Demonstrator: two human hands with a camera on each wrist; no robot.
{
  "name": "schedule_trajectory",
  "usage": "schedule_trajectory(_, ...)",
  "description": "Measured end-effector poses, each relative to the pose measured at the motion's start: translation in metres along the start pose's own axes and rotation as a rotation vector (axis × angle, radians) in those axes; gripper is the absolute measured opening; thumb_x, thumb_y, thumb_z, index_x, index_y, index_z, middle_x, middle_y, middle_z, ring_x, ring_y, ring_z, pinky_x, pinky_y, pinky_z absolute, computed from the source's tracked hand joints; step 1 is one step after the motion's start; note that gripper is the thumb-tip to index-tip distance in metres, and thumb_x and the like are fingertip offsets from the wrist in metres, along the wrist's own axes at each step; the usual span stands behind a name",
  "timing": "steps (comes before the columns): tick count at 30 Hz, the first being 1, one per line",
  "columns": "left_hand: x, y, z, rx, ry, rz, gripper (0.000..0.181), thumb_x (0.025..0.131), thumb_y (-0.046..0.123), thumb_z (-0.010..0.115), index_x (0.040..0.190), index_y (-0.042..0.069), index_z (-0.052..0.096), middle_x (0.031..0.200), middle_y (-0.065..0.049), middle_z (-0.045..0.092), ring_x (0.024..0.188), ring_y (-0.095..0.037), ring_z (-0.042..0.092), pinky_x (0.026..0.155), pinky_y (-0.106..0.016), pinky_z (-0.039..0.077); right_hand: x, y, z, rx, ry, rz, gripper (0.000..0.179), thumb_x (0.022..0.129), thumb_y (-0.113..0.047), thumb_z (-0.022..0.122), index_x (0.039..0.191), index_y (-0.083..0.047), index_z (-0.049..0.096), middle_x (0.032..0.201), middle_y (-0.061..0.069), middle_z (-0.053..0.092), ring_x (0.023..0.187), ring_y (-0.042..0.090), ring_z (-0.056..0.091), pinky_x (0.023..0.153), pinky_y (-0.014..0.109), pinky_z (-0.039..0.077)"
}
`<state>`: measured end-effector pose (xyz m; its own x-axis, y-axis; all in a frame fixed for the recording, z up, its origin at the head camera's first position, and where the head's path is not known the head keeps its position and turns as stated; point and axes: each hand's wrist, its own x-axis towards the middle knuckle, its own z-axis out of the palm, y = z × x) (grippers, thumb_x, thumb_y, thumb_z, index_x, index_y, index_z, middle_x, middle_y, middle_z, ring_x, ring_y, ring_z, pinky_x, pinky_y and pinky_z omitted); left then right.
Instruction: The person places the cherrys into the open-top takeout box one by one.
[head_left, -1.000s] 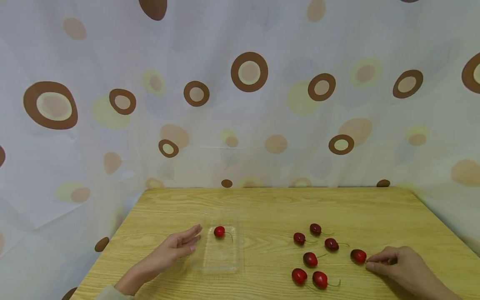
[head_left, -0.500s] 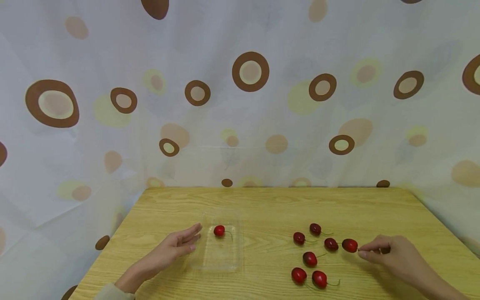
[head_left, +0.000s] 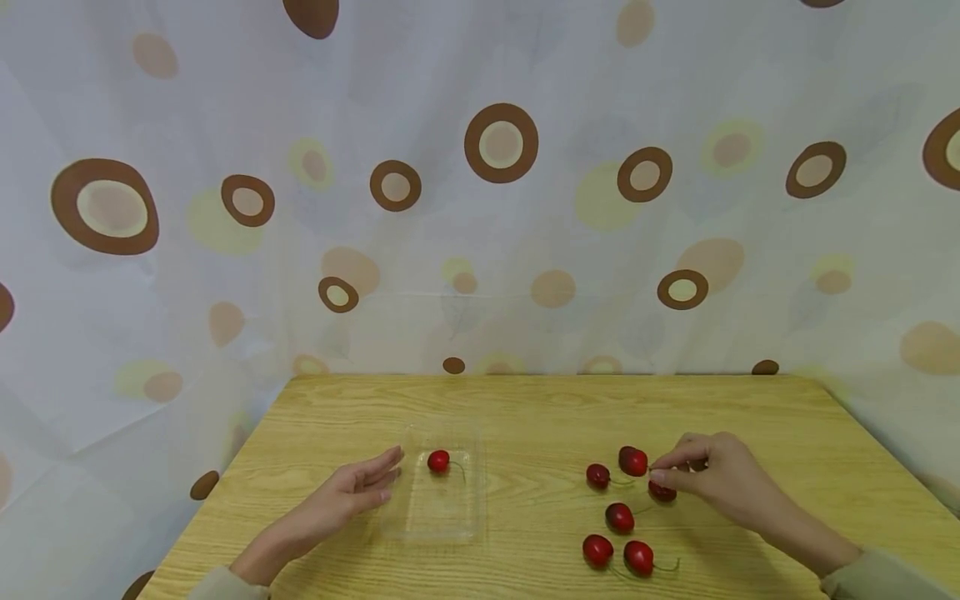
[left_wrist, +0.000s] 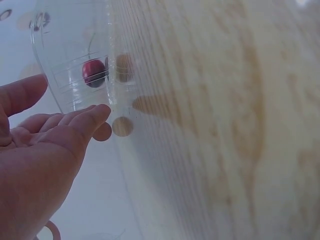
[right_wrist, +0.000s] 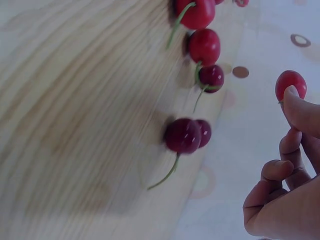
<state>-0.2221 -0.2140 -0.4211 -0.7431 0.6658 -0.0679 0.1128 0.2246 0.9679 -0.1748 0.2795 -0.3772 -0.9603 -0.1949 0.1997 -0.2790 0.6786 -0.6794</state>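
My right hand (head_left: 723, 479) pinches a red cherry (right_wrist: 290, 84) by its stem between thumb and forefinger. In the right wrist view the cherry is raised off the table; in the head view it overlaps a dark cherry (head_left: 625, 455) behind it. Under the fingertips, a further dark cherry (head_left: 663, 492) is partly hidden. On the left, a clear plastic box (head_left: 431, 533) holds one cherry (head_left: 438, 462) with its stem to the right. My left hand (head_left: 348, 496) stays at the box's left side, fingers extended and thumb apart, holding nothing.
Several more cherries lie between the box and my right hand: a dark cherry (head_left: 597, 476), a cherry (head_left: 619, 517) in the middle, and two red ones at the front, one cherry (head_left: 597, 551) beside another (head_left: 639, 557). Behind the wooden table (head_left: 525, 408) hangs a patterned curtain (head_left: 480, 233).
My right hand has lifted the cherry from the table's right side and carried it left and farther back, over the other cherries. The left hand and box have not moved.
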Motion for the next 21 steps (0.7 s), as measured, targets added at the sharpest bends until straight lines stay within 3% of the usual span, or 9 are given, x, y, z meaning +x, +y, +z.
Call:
schedule_trajectory(11,0.001,-0.003,0.000,0.016,0.008,0.006,0.066,0.102,0.021,0.046,0.152,0.001,0.007,0.156,-0.017,0.010,0.141,-0.033,0.015,0.109,-0.037,0.027,0.029,-0.027,0.035,0.099,-0.097,-0.107,0.009,0.080,-0.030,0.076,0.083,-0.022,0.078,0.071,-0.004,0.061,0.058,0.012,0.044,0.052,0.024,0.038)
schedule_trajectory(21,0.004,-0.002,-0.002,0.002,-0.008,0.007,0.066,0.102,0.020,0.046,0.152,0.001,0.007,0.156,-0.017,0.006,0.141,-0.034,0.014,0.108,-0.032,0.030,0.051,-0.057,0.066,0.118,-0.123,-0.170,0.008,0.080,-0.026,0.077,0.082,-0.018,0.078,0.069,-0.004,0.059,0.057,0.015,0.042,0.051,0.024,0.036)
